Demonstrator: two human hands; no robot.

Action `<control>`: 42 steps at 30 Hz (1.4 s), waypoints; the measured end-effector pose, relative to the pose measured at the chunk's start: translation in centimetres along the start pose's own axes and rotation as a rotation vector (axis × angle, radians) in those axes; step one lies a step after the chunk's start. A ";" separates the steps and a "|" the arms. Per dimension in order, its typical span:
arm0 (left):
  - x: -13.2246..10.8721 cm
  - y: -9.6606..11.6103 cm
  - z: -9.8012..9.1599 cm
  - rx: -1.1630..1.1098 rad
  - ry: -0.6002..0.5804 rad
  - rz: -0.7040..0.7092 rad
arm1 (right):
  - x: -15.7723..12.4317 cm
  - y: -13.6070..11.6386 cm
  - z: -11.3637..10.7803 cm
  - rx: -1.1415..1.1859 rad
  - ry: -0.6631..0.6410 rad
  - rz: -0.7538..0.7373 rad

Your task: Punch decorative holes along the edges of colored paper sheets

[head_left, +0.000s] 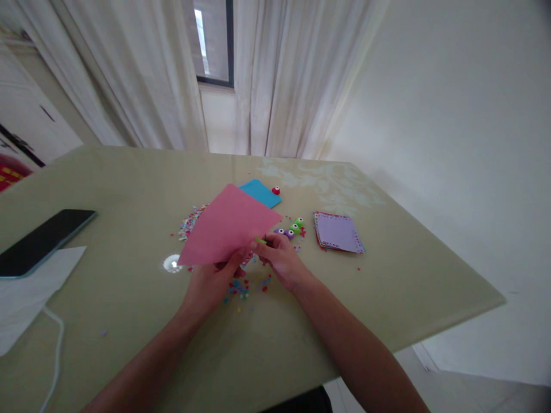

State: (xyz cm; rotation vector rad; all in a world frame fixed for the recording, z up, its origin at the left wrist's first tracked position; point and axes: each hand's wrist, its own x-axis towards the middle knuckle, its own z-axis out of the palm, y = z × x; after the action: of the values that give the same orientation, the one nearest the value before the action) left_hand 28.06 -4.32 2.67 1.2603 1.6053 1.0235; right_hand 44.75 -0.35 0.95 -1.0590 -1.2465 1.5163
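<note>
My left hand holds up a pink sheet of paper by its lower edge above the table. My right hand grips a small green punch at the sheet's right lower edge. Coloured paper bits lie scattered under both hands. A blue sheet lies flat behind the pink one, partly hidden by it.
Purple and green punches and a red one sit on the olive table. A stack of coloured papers lies to the right. A dark phone, white paper and a cable lie at left.
</note>
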 end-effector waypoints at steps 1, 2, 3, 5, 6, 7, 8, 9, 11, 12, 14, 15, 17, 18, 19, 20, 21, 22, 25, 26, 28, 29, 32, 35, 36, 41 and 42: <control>0.0 0.1 0.0 -0.003 -0.002 0.000 | 0.0 0.0 0.1 0.000 0.005 0.003; 0.0 0.2 0.0 -0.005 -0.001 -0.003 | -0.1 0.0 0.2 -0.002 0.014 0.003; 0.0 0.1 0.0 -0.008 0.003 -0.006 | -0.1 0.0 0.3 -0.006 0.026 0.000; 0.3 -0.2 -0.1 -0.007 0.011 -0.011 | -0.1 0.0 0.5 -0.015 0.037 -0.009; 0.4 -0.5 -0.2 0.005 0.013 -0.011 | -0.1 -0.1 0.4 -0.016 0.028 -0.008; 0.6 -0.8 -0.3 0.023 0.016 -0.007 | 0.0 -0.1 0.3 -0.010 0.015 -0.006; 0.8 -1.0 -0.4 0.042 0.022 0.000 | 0.1 -0.2 0.2 0.006 0.006 -0.007; 1.0 -1.3 -0.5 0.053 0.029 0.010 | 0.2 -0.3 -0.1 0.027 0.012 -0.017; 1.3 -1.6 -0.8 0.034 0.047 0.043 | 0.4 -0.5 -0.9 0.033 0.091 -0.079; 1.4 -1.7 -1.0 0.008 0.057 0.062 | 0.5 -0.6 -1.3 -0.014 0.157 -0.131; 1.5 -1.8 -1.2 -0.040 0.078 0.091 | 0.5 -0.6 -1.9 -0.245 0.271 -0.260; 1.5 -1.8 -1.2 -0.056 0.092 0.100 | 0.4 -0.5 -2.1 -0.401 0.290 -0.328; 1.6 -2.1 -1.2 -0.073 0.111 0.109 | 0.3 0.0 -2.0 -0.704 0.241 -0.442; 1.6 -2.2 -1.2 -0.077 0.119 0.115 | 0.3 0.4 -1.9 -0.824 0.186 -0.476; 1.6 -2.4 -1.2 -0.077 0.122 0.122 | 0.4 0.8 -1.7 -0.922 0.134 -0.493; 1.6 -2.6 -1.2 -0.073 0.121 0.132 | 0.5 1.3 -1.5 -1.008 0.080 -0.491; 1.7 -2.7 -1.2 -0.068 0.119 0.144 | 0.7 1.7 -1.3 -1.078 0.049 -0.482; 1.7 -2.7 -1.2 -0.064 0.117 0.156 | 0.9 2.0 -1.3 -1.128 0.032 -0.472; 1.6 -2.5 -1.4 -0.045 0.114 0.194 | 1.2 2.2 -1.6 -1.118 0.082 -0.476; 1.6 -2.4 -1.4 -0.034 0.114 0.211 | 1.2 1.9 -1.8 -1.050 0.113 -0.487; 1.5 -2.1 -1.2 -0.008 0.111 0.239 | 1.1 1.3 -1.9 -0.797 0.130 -0.487; 1.4 -1.9 -1.1 0.005 0.111 0.244 | 1.0 1.0 -1.9 -0.626 0.109 -0.465; 1.1 -1.3 -0.7 0.073 0.084 0.237 | 1.0 0.6 -1.4 -0.187 0.038 -0.347; 1.7 -0.1 -1.6 0.205 -0.068 0.317 | 1.3 1.1 -1.0 -0.094 0.156 -0.260; 2.3 0.5 -2.5 0.249 -0.118 0.358 | 1.5 1.3 -0.9 -0.087 0.218 -0.238; 7.8 1.9 -13.0 0.591 0.357 0.224 | 2.2 1.6 -1.6 0.079 0.369 -0.198; 8.9 1.3 -15.7 0.702 0.457 0.116 | 2.3 1.5 -1.7 0.105 0.382 -0.204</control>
State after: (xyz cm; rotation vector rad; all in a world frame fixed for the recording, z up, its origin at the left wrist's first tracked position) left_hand 12.35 3.05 7.88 1.6655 2.4028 0.8827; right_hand 45.69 2.11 -0.96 -1.0580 -0.9644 1.1462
